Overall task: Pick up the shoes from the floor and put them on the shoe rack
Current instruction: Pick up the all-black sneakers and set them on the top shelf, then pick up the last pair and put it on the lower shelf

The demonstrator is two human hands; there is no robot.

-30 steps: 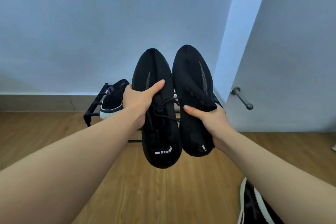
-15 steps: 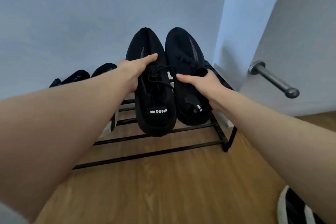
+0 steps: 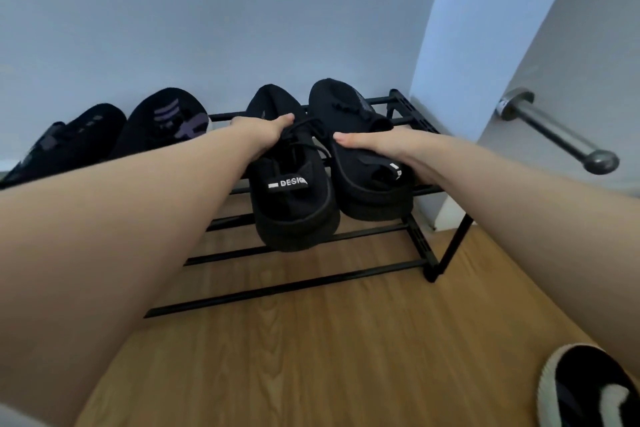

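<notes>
Two black knit sneakers rest toes to the wall on the top tier of a black metal shoe rack (image 3: 417, 239). My left hand (image 3: 265, 133) grips the left sneaker (image 3: 294, 204), which has a white "DESIG" heel tab, at its laces. My right hand (image 3: 381, 146) grips the right sneaker (image 3: 346, 104) at its collar. Both heels hang over the rack's front bar. Another dark pair (image 3: 114, 132) stands on the rack's left part, partly hidden by my left forearm. A black-and-white shoe (image 3: 585, 392) lies on the wood floor at the lower right.
The rack stands against a pale wall, its right end in a corner beside a door with a metal lever handle (image 3: 557, 139). The rack's lower bars carry nothing visible. Wood floor (image 3: 311, 357) spreads in front.
Both hands have lowered the black pair from in front of the wall down onto the rack's top tier. The view has tilted down and come closer to the rack.
</notes>
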